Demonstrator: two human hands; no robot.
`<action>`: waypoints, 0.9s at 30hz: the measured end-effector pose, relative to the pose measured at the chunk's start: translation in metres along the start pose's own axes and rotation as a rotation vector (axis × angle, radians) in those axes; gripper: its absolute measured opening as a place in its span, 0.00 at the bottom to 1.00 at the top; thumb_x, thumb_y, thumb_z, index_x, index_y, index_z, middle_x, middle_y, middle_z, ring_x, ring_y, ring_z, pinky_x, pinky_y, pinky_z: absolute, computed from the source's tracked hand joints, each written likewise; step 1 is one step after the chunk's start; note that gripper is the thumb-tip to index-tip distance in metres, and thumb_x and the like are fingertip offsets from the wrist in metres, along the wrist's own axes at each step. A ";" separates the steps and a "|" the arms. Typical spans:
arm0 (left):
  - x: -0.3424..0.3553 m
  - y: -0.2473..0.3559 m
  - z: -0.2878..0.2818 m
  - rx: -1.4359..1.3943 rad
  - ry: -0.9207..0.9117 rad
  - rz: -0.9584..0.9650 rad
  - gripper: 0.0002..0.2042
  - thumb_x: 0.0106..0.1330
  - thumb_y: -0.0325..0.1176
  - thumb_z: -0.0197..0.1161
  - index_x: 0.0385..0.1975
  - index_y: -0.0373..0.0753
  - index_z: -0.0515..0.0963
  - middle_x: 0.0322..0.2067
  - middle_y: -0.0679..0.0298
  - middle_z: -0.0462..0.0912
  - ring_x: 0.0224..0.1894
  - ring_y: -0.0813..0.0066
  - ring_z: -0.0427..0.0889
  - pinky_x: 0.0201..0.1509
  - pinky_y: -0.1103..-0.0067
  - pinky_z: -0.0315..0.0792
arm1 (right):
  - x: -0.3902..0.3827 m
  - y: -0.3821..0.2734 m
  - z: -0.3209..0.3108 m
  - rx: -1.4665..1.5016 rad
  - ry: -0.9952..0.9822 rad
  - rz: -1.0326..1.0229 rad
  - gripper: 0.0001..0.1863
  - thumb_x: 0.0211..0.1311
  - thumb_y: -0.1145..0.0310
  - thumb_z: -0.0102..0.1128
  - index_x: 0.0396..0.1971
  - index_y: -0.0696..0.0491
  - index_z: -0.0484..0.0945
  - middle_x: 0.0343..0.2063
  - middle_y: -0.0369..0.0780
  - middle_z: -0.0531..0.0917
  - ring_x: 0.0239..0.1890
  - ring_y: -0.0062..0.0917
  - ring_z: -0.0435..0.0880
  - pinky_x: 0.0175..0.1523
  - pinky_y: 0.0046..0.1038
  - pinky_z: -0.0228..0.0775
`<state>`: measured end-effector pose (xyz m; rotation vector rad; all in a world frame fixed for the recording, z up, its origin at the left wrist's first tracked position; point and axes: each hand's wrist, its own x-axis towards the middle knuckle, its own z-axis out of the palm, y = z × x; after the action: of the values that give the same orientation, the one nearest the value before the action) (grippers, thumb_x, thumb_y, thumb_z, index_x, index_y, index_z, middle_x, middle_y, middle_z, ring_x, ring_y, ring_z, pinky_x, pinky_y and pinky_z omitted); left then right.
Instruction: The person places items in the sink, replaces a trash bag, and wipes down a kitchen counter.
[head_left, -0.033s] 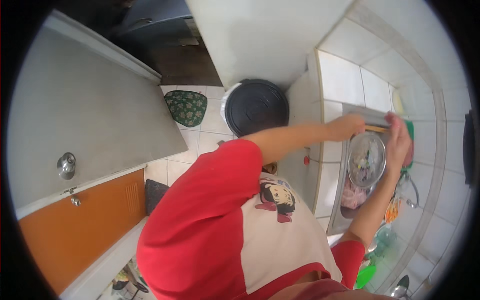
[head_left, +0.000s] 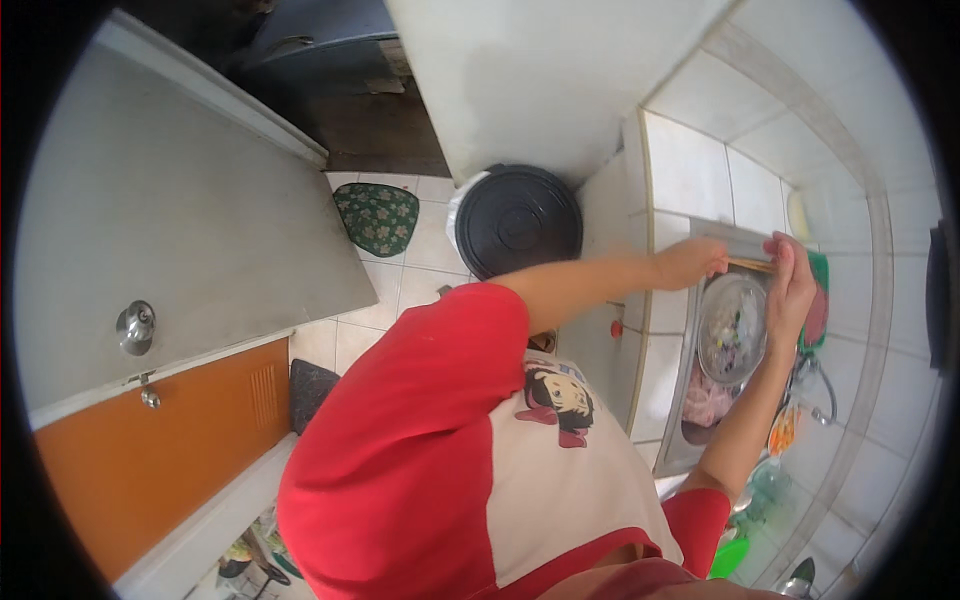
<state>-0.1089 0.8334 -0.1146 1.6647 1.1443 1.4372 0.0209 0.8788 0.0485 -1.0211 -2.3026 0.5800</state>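
My left hand (head_left: 694,262) is closed around one end of a thin tan wooden stick (head_left: 748,264). At the stick's other end, my right hand (head_left: 792,285) has its fingers bent around it. The stick spans the gap between both hands, above the steel sink (head_left: 681,458). Just below it sits a round bowl (head_left: 733,330) with bits of white, green and dark food inside, partly covered by my right forearm. Pinkish raw meat (head_left: 706,402) lies beside the bowl in the sink.
A green tray (head_left: 820,275) with something reddish stands past my right hand. The faucet (head_left: 822,395) and orange pieces (head_left: 783,432) are beside my right forearm. A black-lidded bin (head_left: 518,222) stands on the floor near a green floral mat (head_left: 376,218). A grey door (head_left: 200,220) is at left.
My hands and the stick have shifted slightly, with the stick now looking thinner and more level. The whole view has moved a little.
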 end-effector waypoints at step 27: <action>0.050 0.031 -0.110 1.191 -1.232 -0.373 0.37 0.55 0.58 0.61 0.59 0.38 0.67 0.60 0.50 0.67 0.64 0.54 0.63 0.66 0.63 0.56 | -0.127 0.065 0.054 -0.429 -0.307 0.518 0.14 0.65 0.62 0.46 0.37 0.56 0.76 0.34 0.52 0.81 0.40 0.46 0.81 0.46 0.44 0.70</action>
<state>-0.2091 0.8593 -0.0454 2.2362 1.3781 -0.7636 0.0923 0.8126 -0.0685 -1.8805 -2.4893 0.4681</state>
